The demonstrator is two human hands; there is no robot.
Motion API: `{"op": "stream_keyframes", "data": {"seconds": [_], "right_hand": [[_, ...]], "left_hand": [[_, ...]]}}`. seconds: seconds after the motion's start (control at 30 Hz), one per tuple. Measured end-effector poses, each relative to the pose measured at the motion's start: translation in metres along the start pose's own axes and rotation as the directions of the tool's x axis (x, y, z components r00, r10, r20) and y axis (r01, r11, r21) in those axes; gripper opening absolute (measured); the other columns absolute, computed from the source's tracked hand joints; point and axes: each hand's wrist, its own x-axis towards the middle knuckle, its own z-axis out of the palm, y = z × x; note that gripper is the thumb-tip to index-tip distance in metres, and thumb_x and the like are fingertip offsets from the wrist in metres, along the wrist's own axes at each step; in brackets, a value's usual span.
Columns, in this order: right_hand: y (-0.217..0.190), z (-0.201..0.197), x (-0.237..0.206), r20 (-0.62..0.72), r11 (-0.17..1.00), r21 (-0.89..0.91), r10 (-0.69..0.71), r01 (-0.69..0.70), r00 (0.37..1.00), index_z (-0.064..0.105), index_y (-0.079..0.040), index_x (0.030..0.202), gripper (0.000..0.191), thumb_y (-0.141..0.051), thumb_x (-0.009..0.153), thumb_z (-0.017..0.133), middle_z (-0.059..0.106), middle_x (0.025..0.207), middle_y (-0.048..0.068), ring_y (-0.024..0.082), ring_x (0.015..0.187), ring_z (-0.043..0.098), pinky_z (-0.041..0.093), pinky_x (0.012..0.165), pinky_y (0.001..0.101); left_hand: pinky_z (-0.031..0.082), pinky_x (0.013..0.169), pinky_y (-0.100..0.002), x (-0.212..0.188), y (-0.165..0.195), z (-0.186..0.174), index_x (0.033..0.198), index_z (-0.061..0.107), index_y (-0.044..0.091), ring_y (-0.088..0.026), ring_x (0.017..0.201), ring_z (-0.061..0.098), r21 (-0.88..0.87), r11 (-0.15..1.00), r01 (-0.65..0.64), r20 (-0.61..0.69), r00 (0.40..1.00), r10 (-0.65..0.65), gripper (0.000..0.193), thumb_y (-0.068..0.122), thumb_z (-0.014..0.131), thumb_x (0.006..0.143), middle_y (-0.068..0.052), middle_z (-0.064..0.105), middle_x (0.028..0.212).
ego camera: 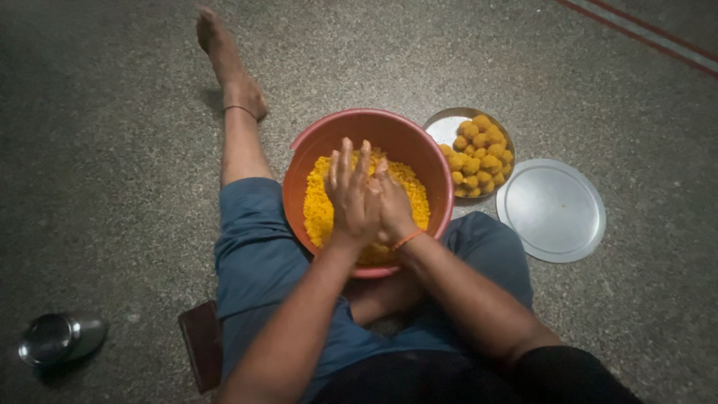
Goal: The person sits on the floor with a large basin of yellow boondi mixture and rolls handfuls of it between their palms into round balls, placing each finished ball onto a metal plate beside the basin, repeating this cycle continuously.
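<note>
An orange plastic bowl (359, 129) sits between my legs, filled with loose yellow crumbly sweet mixture (318, 209). Over it my left hand (350, 193) lies flat on top of my right hand (393, 206), palms pressed together. Whatever is between the palms is hidden. An orange thread circles my right wrist. A steel plate (443, 126) to the right of the bowl carries several round yellow sweet balls (479, 153).
An empty round steel lid or plate (551, 210) lies on the floor at the right. A small steel cup (56, 338) lies on its side at the lower left. A dark brown flat board (200, 343) sits under my left thigh. My left leg stretches out over the grey floor.
</note>
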Motion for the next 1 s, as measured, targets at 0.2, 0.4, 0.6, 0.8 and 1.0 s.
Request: {"op": "stream_keyframes", "data": {"seconds": [0.2,0.4,0.6,0.8,1.0], "right_hand": [[-0.009,-0.012,0.008,0.139,0.984,-0.03,-0.168,0.173,0.976,0.057,-0.008,0.108,0.042,-0.05,0.113,0.05,0.06,0.103,0.004,0.013,0.091,0.058,0.051,0.076,0.0295],[-0.039,-0.004,0.008,0.224,0.958,-0.257,-0.069,0.127,0.972,0.056,-0.014,0.137,0.042,-0.037,0.102,0.054,0.057,0.128,0.005,0.011,0.111,0.059,0.054,0.088,0.0285],[-0.037,-0.004,0.016,0.177,0.982,-0.15,-0.085,0.113,0.981,0.056,-0.008,0.14,0.04,-0.027,0.105,0.057,0.059,0.127,0.008,0.016,0.109,0.06,0.053,0.088,0.033],[-0.05,-0.008,0.006,0.2,0.992,0.122,-0.044,0.019,0.979,0.058,-0.011,0.131,0.032,-0.02,0.101,0.055,0.06,0.115,0.001,0.014,0.102,0.062,0.056,0.08,0.0401],[-0.028,0.005,-0.007,0.241,0.973,-0.169,-0.114,0.157,0.964,0.067,-0.006,0.108,0.036,-0.035,0.111,0.045,0.067,0.101,0.005,0.017,0.091,0.06,0.05,0.075,0.0392]], "left_hand": [[0.039,0.118,-0.042,-0.011,-0.023,0.03,0.163,0.017,0.005,-0.032,0.145,0.049,-0.467,0.776,0.424,0.223,0.906,-0.361,0.072,0.045,0.039,0.108,-0.02,0.051,0.155],[0.044,0.107,-0.032,-0.019,-0.051,0.042,0.161,0.029,0.001,-0.022,0.131,0.051,-0.723,0.289,0.628,0.428,0.735,-0.526,0.067,0.043,0.043,0.11,-0.014,0.046,0.153],[0.048,0.099,-0.035,-0.006,-0.041,0.022,0.159,0.035,0.0,-0.024,0.118,0.058,-0.777,0.191,0.6,0.424,0.723,-0.546,0.066,0.04,0.047,0.107,-0.02,0.056,0.137],[0.031,0.124,-0.041,-0.003,-0.032,0.01,0.155,0.042,-0.002,-0.032,0.15,0.043,-0.534,0.731,0.425,0.191,0.903,-0.386,0.059,0.036,0.047,0.11,-0.02,0.047,0.159],[0.034,0.122,-0.045,-0.003,-0.024,0.019,0.155,0.041,-0.001,-0.037,0.146,0.044,-0.291,0.901,0.322,0.044,0.945,-0.323,0.059,0.032,0.05,0.107,-0.021,0.046,0.158]]}}
